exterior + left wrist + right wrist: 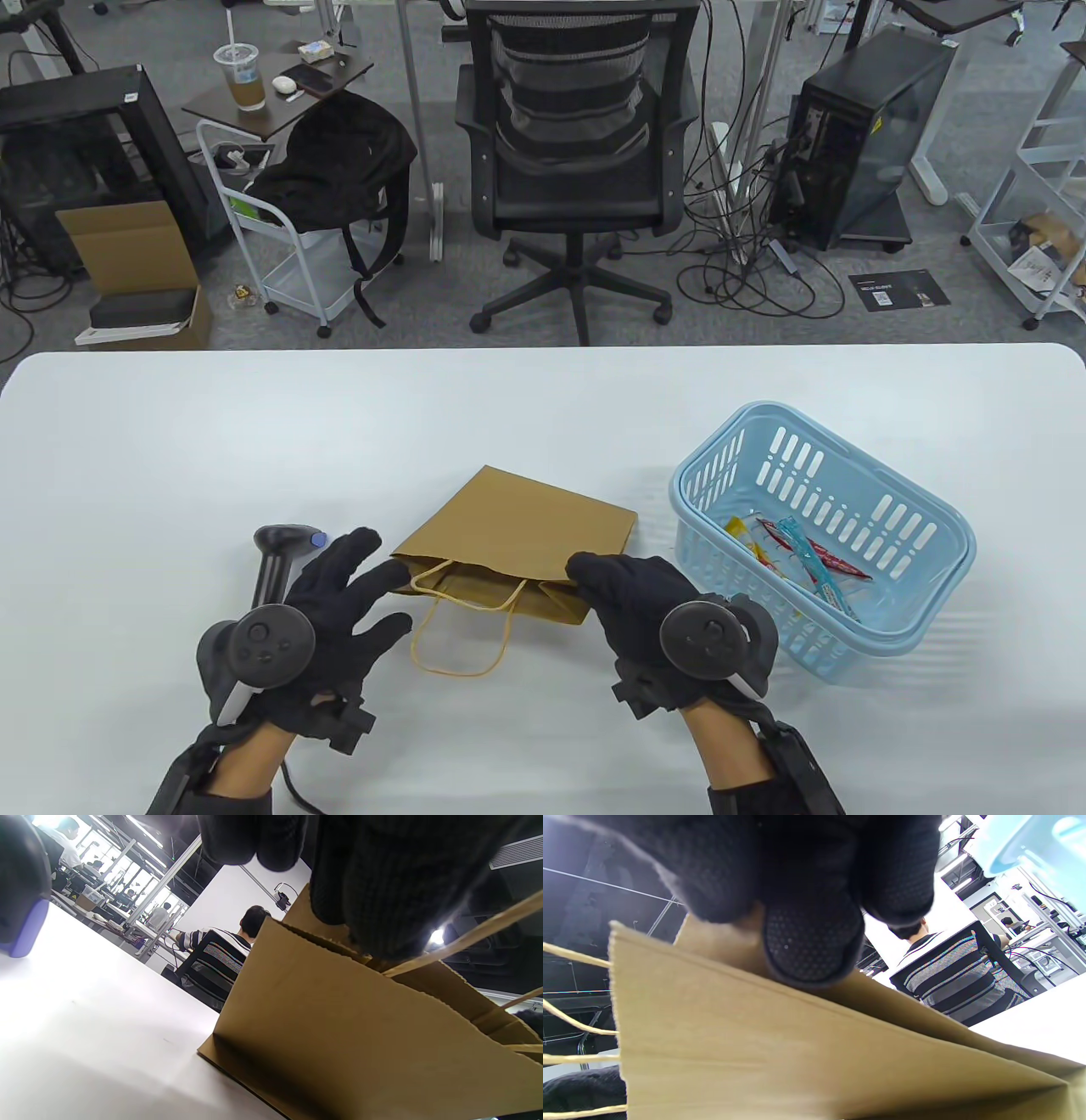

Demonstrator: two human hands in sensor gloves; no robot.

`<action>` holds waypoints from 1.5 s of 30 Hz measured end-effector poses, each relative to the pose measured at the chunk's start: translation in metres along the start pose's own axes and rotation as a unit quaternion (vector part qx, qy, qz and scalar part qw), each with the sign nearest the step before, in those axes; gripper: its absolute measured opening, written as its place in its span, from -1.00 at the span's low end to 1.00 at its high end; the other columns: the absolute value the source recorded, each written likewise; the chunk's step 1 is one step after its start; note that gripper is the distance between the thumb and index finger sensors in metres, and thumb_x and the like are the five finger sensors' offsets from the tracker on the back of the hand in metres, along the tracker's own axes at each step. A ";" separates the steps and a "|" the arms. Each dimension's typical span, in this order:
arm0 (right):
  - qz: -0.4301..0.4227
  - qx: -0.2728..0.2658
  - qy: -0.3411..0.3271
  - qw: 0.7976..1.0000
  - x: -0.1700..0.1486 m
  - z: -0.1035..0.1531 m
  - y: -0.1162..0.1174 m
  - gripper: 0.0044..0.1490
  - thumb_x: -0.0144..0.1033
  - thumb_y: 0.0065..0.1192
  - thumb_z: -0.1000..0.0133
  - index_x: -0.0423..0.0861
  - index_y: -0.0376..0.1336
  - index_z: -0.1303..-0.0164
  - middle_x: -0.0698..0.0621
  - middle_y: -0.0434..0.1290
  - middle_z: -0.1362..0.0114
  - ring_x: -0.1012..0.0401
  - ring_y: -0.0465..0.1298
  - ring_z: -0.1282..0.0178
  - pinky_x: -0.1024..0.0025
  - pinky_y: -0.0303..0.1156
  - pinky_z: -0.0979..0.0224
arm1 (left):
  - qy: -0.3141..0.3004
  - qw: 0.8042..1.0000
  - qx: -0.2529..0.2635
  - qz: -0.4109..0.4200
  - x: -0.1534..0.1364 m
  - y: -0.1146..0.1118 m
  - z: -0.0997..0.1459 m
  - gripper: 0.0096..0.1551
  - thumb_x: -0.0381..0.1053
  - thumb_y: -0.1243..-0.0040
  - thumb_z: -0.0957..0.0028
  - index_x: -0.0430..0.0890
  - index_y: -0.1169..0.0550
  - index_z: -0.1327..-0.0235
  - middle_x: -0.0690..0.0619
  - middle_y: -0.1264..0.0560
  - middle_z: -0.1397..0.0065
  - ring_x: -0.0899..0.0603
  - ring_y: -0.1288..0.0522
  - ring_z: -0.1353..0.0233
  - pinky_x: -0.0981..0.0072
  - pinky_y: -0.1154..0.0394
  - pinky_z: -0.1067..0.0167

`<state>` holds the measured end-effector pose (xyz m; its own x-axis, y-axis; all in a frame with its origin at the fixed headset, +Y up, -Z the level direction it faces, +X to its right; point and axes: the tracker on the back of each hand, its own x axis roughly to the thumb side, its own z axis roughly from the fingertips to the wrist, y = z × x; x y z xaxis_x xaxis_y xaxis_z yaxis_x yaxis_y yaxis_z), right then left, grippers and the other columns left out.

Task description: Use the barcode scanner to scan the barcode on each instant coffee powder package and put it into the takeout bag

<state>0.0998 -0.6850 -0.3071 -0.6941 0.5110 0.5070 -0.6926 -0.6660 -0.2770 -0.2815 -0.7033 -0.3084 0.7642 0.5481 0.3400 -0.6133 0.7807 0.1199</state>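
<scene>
A brown paper takeout bag [517, 535] lies flat mid-table, its mouth and twine handles [462, 632] toward me. My left hand [373, 586] is spread, its straight fingers touching the mouth's left corner; in the left wrist view a fingertip [373, 899] rests on the bag's rim [339, 942]. My right hand [590, 573] pinches the mouth's right corner. In the right wrist view its thumb pad [810, 942] presses the paper edge [721, 993]. The black barcode scanner [276, 556] lies just beyond my left hand. Several coffee stick packages [802, 556] lie in the blue basket [925, 543].
The basket stands just right of my right hand, close to the bag. The table's far edge [543, 348] faces an office chair [577, 161]. A cable runs from under my left wrist [293, 781].
</scene>
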 end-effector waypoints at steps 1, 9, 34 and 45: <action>-0.001 -0.001 -0.001 1.000 0.000 0.000 0.000 -0.52 -0.19 0.43 0.00 0.17 0.48 -0.16 -0.01 0.72 -0.11 0.25 0.77 0.16 0.17 0.63 -0.26 | -0.001 1.000 0.002 0.000 0.000 0.000 0.000 -0.24 0.29 -0.45 0.19 0.32 -0.46 -0.35 0.23 -0.04 -0.75 -0.12 -0.10 -0.78 -0.15 -0.03 -0.68; -0.010 -0.013 0.003 1.000 -0.001 0.000 -0.004 -0.52 -0.18 0.43 0.00 0.17 0.48 -0.15 -0.01 0.71 -0.11 0.25 0.77 0.16 0.17 0.62 -0.27 | -0.007 1.000 0.008 0.008 0.000 0.000 0.000 -0.30 0.22 -0.45 0.14 0.31 -0.48 -0.34 0.21 -0.06 -0.75 -0.11 -0.12 -0.77 -0.15 -0.05 -0.67; -0.036 -0.037 0.011 0.999 -0.003 0.001 -0.010 -0.52 -0.18 0.43 0.00 0.17 0.47 -0.16 0.00 0.71 -0.11 0.25 0.76 0.15 0.17 0.62 -0.28 | -0.011 0.999 0.003 0.034 0.000 0.002 0.000 -0.32 0.23 -0.47 0.17 0.26 -0.52 -0.29 0.20 -0.11 -0.73 -0.12 -0.17 -0.75 -0.15 -0.08 -0.66; -0.070 -0.053 0.016 0.996 -0.003 0.001 -0.015 -0.52 -0.18 0.42 0.00 0.15 0.47 -0.16 -0.01 0.71 -0.09 0.26 0.76 0.17 0.17 0.62 -0.27 | -0.011 0.999 0.001 0.035 0.000 0.002 -0.001 -0.39 0.23 -0.46 0.17 0.27 -0.58 -0.22 0.21 -0.14 -0.72 -0.11 -0.19 -0.74 -0.15 -0.09 -0.65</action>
<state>0.1129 -0.6771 -0.3037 -0.5937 0.6131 0.5211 -0.7989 -0.5262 -0.2912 -0.2826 -0.7019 -0.3087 0.7150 0.5940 0.3686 -0.6652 0.7404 0.0972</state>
